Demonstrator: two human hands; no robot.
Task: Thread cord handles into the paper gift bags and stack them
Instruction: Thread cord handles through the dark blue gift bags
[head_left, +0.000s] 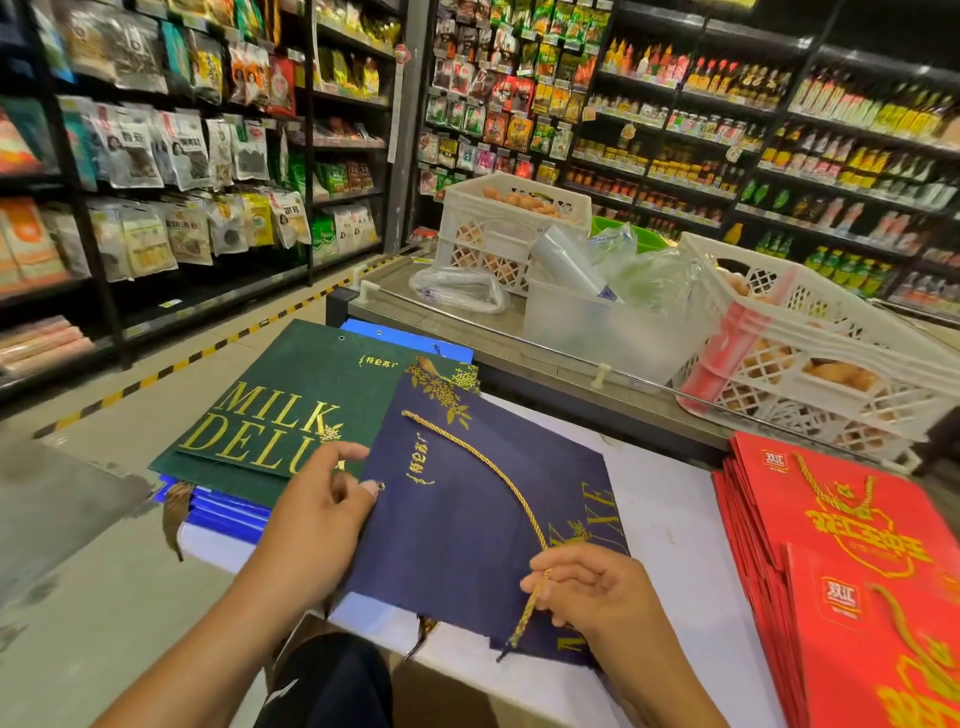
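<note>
Navy paper bag (457, 530) is lying flat in front of me on the white tabletop (670, 499), its left edge overlapping a dark green bag (291, 395) printed with gold letters. That green bag is sitting on top of a stack of blue bags (228, 512) at the table's left end. I am resting my left hand (319, 512) on the navy bag's left edge, fingers loosely spread, with one fingertip (371, 487) touching the small punched hole there. My right hand (587, 582) is pinching the gold cord (498, 467) near its lower end, thumb and forefinger pressed together around it, while the frayed tip is dangling below my fingers over the bag's near edge. From my pinch the cord is curving up and left across the navy paper, its far end lying loose near the gold flower print. A pile of red bags (831, 561) with gold handles is lying to my right. Beyond the table, white crates (810, 364) holding eggs are standing on a counter, with stocked store shelves (779, 130) behind them.
</note>
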